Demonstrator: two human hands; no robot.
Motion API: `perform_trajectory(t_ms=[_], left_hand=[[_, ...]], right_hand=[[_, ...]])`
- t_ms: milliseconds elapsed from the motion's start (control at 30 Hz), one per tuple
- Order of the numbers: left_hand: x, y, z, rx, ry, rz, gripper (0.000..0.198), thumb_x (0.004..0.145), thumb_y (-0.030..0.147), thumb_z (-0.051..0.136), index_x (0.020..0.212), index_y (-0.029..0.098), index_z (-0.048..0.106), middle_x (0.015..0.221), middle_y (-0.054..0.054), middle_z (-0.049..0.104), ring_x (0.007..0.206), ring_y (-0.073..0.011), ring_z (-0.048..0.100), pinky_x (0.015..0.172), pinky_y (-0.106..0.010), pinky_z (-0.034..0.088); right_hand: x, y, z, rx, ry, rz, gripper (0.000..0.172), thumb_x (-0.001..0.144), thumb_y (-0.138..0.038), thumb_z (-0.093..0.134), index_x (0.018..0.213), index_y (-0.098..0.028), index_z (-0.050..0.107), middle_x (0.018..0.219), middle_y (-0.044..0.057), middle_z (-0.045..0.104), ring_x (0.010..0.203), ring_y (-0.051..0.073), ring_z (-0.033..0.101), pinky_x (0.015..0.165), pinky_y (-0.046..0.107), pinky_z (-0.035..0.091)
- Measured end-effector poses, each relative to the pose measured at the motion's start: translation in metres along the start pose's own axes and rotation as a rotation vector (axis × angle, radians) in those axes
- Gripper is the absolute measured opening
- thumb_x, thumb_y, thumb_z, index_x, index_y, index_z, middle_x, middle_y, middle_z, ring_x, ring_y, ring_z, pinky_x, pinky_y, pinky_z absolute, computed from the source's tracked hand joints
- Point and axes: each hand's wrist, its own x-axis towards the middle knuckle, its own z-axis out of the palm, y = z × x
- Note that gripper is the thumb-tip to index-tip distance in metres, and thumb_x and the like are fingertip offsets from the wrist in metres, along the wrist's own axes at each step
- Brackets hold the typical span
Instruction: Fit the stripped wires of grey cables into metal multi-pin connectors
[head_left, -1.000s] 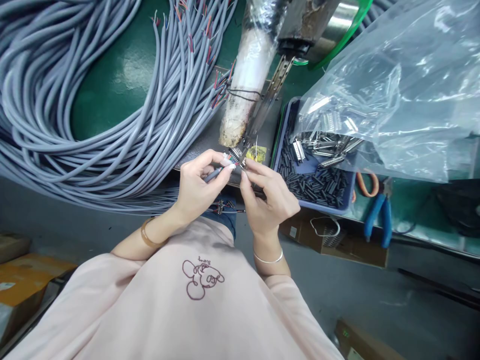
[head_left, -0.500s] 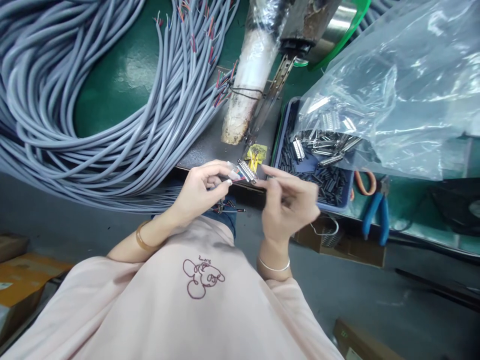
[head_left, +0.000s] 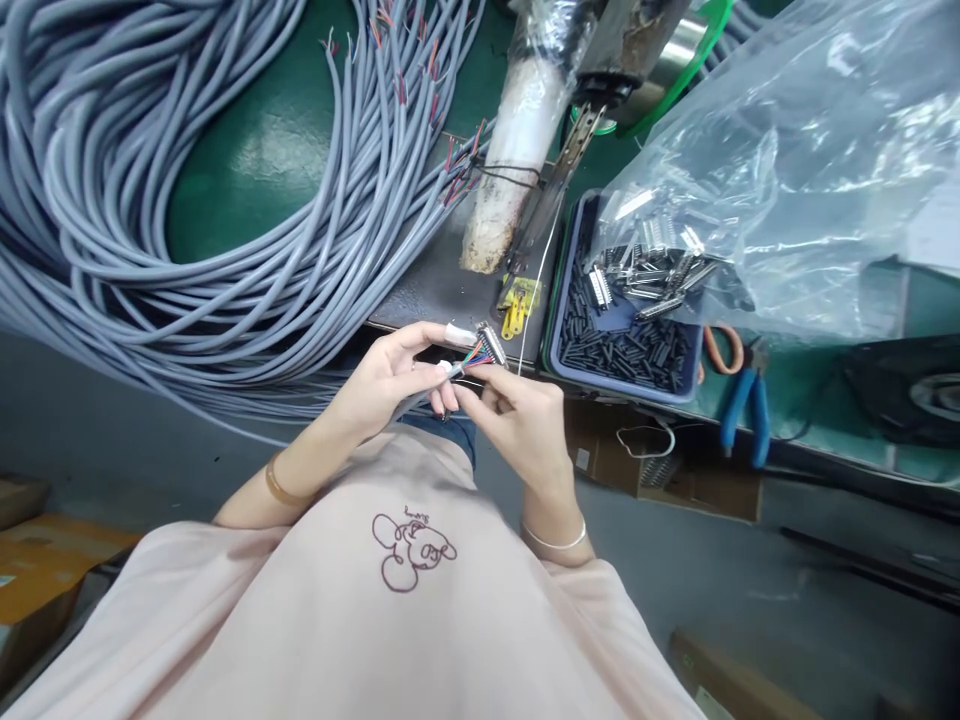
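Observation:
My left hand point(head_left: 367, 385) is closed on a grey cable point(head_left: 420, 397), a white wrap on one fingertip. Several coloured wires fan out from its end into a metal pin connector point(head_left: 491, 345), just beyond my fingertips. My right hand point(head_left: 517, 415) is pinched close below the connector. A thin, bright strand of solder wire point(head_left: 538, 283) runs down into it from above; its end at the fingertips is hard to make out. Above the connector, the soldering iron point(head_left: 551, 175) points down toward a yellow clip-like piece point(head_left: 517, 305) on the dark plate point(head_left: 427, 290).
A big coil of grey cables point(head_left: 247, 270) with stripped ends fills the left. A blue bin point(head_left: 559, 340) holds black sleeves and metal connectors, partly under a plastic bag point(head_left: 787, 200). Blue-handled cutters point(head_left: 746, 405) lie right. A wrapped white post point(head_left: 517, 130) and green-rimmed spool point(head_left: 709, 50) stand behind.
The connector has turned and come away from the yellow piece. My right hand has moved left to beneath it, and the bright solder strand now shows stretched between the iron and that hand.

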Motion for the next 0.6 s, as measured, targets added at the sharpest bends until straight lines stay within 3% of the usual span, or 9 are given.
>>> perform_trajectory(t_ms=[133, 267, 333, 433, 500, 600], left_hand=[[-0.007, -0.004, 0.002, 0.227, 0.05, 0.125, 0.019, 0.086, 0.017, 0.068, 0.104, 0.016, 0.074, 0.089, -0.004, 0.071, 0.054, -0.0066, 0.062, 0.046, -0.017, 0.048], [-0.013, -0.017, 0.005, 0.76, 0.069, 0.444, 0.021, 0.089, 0.008, 0.057, 0.096, 0.014, 0.076, 0.095, -0.007, 0.073, 0.075, -0.0105, 0.068, 0.062, -0.019, 0.053], [-0.014, -0.025, 0.005, 0.957, 0.024, 0.569, 0.021, 0.09, 0.006, 0.057, 0.1, 0.013, 0.074, 0.093, -0.007, 0.074, 0.068, -0.0094, 0.066, 0.062, -0.02, 0.053], [-0.015, -0.037, 0.006, 1.115, 0.006, 0.779, 0.021, 0.096, 0.006, 0.052, 0.103, 0.014, 0.07, 0.097, -0.008, 0.078, 0.081, -0.0122, 0.073, 0.074, -0.022, 0.06], [-0.014, -0.042, 0.008, 1.198, 0.016, 0.887, 0.025, 0.099, 0.005, 0.046, 0.106, 0.015, 0.068, 0.1, -0.008, 0.079, 0.091, -0.0134, 0.076, 0.082, -0.023, 0.061], [-0.012, -0.047, 0.015, 1.245, 0.054, 1.032, 0.022, 0.099, 0.007, 0.047, 0.1, 0.014, 0.068, 0.096, -0.007, 0.08, 0.081, -0.0125, 0.076, 0.076, -0.021, 0.061]], right_hand=[[0.001, -0.007, 0.001, -0.046, -0.002, 0.024, 0.015, 0.091, -0.017, 0.064, 0.077, -0.019, 0.069, 0.05, -0.01, 0.051, 0.041, 0.004, 0.039, 0.046, 0.018, 0.032], [-0.003, -0.017, -0.023, -0.225, 0.055, 0.004, 0.013, 0.092, -0.018, 0.065, 0.079, -0.02, 0.068, 0.052, -0.01, 0.052, 0.042, 0.004, 0.042, 0.048, 0.019, 0.033], [-0.003, -0.014, -0.041, -0.292, 0.118, 0.034, 0.011, 0.093, -0.021, 0.065, 0.083, -0.022, 0.07, 0.054, -0.009, 0.056, 0.044, 0.005, 0.046, 0.049, 0.02, 0.034], [0.001, 0.009, -0.067, -0.455, 0.252, 0.144, 0.015, 0.093, -0.028, 0.065, 0.081, -0.022, 0.071, 0.058, -0.005, 0.06, 0.05, 0.009, 0.051, 0.054, 0.024, 0.037], [0.009, 0.036, -0.08, -0.574, 0.246, 0.236, 0.017, 0.091, -0.03, 0.067, 0.077, -0.021, 0.07, 0.062, -0.001, 0.064, 0.057, 0.013, 0.056, 0.06, 0.027, 0.039], [0.027, 0.078, -0.087, -0.644, 0.181, 0.36, 0.016, 0.088, -0.029, 0.065, 0.077, -0.02, 0.069, 0.075, 0.005, 0.07, 0.069, 0.019, 0.061, 0.069, 0.032, 0.043]])
